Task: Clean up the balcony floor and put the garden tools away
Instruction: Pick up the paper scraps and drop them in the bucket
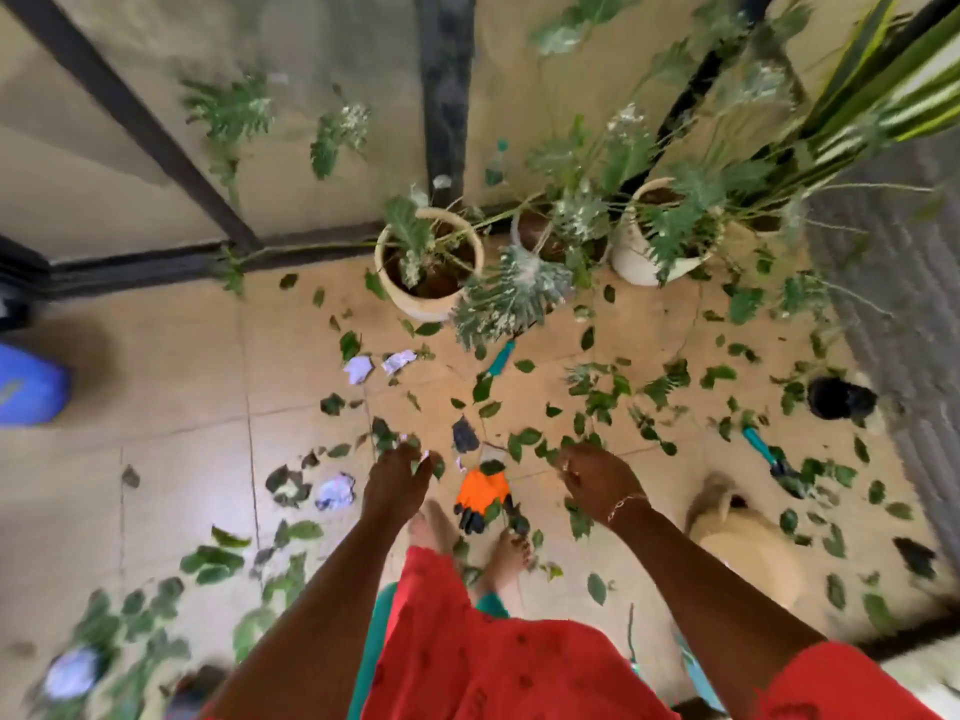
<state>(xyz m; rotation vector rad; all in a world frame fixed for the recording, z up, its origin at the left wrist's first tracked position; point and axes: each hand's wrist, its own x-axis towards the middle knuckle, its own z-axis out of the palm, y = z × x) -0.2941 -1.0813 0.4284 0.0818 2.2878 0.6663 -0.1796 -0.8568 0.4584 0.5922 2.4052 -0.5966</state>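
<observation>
Tan tiled floor (171,366) is sitting under a mess of green leaves (597,397), with pale pots (415,304) lining up by the glass. Left hand (397,480) and right hand (597,478) are each clutching leaves. Orange glove (480,491) is lying between them, and a teal-handled trowel (769,456) is lying off right.

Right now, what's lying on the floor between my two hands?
In the head view, an orange glove with black fingertips lies between the left hand and the right hand, with a green leaf on its cuff and a dark scrap just beyond it.
</observation>
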